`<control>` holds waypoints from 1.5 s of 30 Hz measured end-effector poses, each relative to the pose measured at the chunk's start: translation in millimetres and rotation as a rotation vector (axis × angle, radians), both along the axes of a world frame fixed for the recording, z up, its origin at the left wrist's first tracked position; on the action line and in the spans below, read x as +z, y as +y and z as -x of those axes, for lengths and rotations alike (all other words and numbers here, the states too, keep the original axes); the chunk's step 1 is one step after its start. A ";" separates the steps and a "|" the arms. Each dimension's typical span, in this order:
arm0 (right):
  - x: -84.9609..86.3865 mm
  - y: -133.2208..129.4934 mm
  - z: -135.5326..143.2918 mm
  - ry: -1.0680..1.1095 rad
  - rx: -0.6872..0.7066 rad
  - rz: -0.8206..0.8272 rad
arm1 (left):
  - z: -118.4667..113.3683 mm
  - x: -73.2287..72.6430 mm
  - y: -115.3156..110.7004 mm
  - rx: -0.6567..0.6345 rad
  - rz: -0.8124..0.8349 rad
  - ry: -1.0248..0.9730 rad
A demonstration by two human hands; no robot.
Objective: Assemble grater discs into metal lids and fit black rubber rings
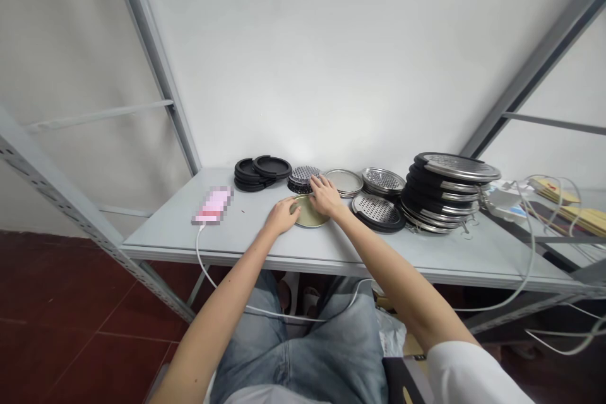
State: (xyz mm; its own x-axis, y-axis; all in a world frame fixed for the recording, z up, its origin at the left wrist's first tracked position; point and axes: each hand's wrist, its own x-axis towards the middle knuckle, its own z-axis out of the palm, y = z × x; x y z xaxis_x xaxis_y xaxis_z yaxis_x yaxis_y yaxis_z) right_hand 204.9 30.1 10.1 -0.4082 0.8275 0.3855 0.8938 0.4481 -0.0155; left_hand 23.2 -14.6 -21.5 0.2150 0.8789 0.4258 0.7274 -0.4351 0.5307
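Note:
A shallow, gold-toned round metal disc with a raised rim [312, 216] lies on the tabletop in front of me. My left hand [282, 215] is curled at its left edge, with the thumb over the rim. Over its far right side reaches my right hand [325, 196], fingers stretched forward and somewhat apart. Those fingertips come close to a small stack of spiked metal grater plates [305, 174]; whether they touch it I cannot tell. Just right of that hand sit stacked plain metal discs [344, 182]. A perforated grater plate in a black ring [377, 211] lies nearer my right forearm.
Black rings [272, 166] are stacked at the back left. More grater plates [383, 179] and a tall stack of ringed graters [442, 192] stand to the right. A pink phone [213, 206] has a white cable [201, 252] looping past the table edge. Metal posts [156, 63] frame the table [255, 240].

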 end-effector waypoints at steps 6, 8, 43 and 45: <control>2.7 -1.6 -3.6 -0.012 -0.024 -0.070 | 0.2 -0.2 0.7 0.005 0.016 -0.009; 1.8 -0.9 -6.2 -0.017 -0.037 -0.108 | 0.3 -0.2 0.4 0.010 0.015 -0.011; -9.0 -81.5 -44.9 0.111 0.297 -0.305 | 0.7 -1.0 0.2 -0.011 -0.052 -0.034; -16.9 -87.5 -47.1 0.114 0.359 -0.264 | 1.0 -2.6 2.6 0.019 -0.059 -0.040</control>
State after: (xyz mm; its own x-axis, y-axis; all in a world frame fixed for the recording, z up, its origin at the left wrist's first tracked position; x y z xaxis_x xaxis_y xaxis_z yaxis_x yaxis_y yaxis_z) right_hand 252.0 -57.4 -6.8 -0.5937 0.5094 0.6230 0.6808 0.7307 0.0514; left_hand 22.2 -12.1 -24.1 0.1801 0.8557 0.4851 0.7145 -0.4527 0.5334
